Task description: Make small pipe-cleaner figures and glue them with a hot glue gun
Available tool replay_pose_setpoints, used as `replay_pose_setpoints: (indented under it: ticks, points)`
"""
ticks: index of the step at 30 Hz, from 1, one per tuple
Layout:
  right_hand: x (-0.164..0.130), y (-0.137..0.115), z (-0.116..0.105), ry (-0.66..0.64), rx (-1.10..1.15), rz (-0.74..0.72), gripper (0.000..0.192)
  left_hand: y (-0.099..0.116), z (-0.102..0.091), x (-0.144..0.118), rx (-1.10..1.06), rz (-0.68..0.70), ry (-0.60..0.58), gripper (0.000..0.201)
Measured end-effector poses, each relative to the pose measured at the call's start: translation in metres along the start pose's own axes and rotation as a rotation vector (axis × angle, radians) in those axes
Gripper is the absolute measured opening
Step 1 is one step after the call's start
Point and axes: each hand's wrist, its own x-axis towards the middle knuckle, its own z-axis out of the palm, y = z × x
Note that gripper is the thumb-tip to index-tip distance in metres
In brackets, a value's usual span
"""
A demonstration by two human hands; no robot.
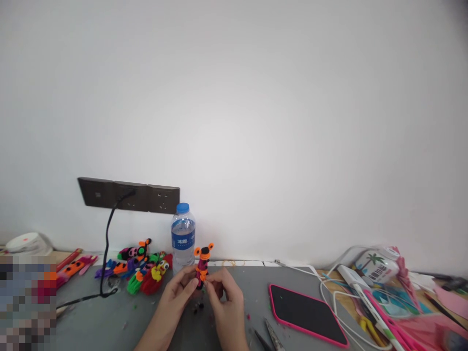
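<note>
My left hand [174,295] and my right hand [227,300] meet at the bottom middle of the head view. Between their fingertips they hold a small upright pipe-cleaner figure [202,264], pink and black with orange loops on top. It stands just above the grey mat [109,321]. A few tiny dark bits [199,307] lie on the mat under my hands. Behind the figure stands a water bottle [183,237] with a blue cap and label.
A pile of finished pipe-cleaner figures [141,268] lies at the left. A black cable [107,253] runs from wall sockets [128,195]. A pink-cased phone [307,314] lies at the right, scissors [272,336] near it, white cables and pink paper [387,302] beyond.
</note>
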Motion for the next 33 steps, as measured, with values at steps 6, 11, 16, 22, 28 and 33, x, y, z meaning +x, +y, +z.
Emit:
replay_pose_setpoints:
  ticks: [6,11,16,22,28,33]
  points:
    - [-0.002,0.005,0.003,0.011,-0.005,0.062,0.014,-0.004,-0.002,0.004,0.077,0.012,0.063,0.049]
    - [-0.004,0.006,0.006,0.004,0.048,0.105,0.012,-0.002,-0.003,0.005,0.106,0.046,0.131,0.054]
    - [-0.004,0.007,0.005,0.046,0.163,0.173,0.027,-0.001,0.001,0.004,-0.065,-0.033,0.109,0.048]
    - [0.0,0.012,0.004,0.093,0.22,0.293,0.043,-0.006,0.002,0.005,-0.082,-0.008,0.09,0.045]
    - [0.005,0.012,0.006,0.054,0.307,0.352,0.047,-0.006,0.0,0.004,-0.041,0.011,0.015,0.04]
    - [0.007,0.009,0.008,0.05,0.417,0.433,0.052,-0.005,0.001,0.003,0.039,0.051,-0.036,0.04]
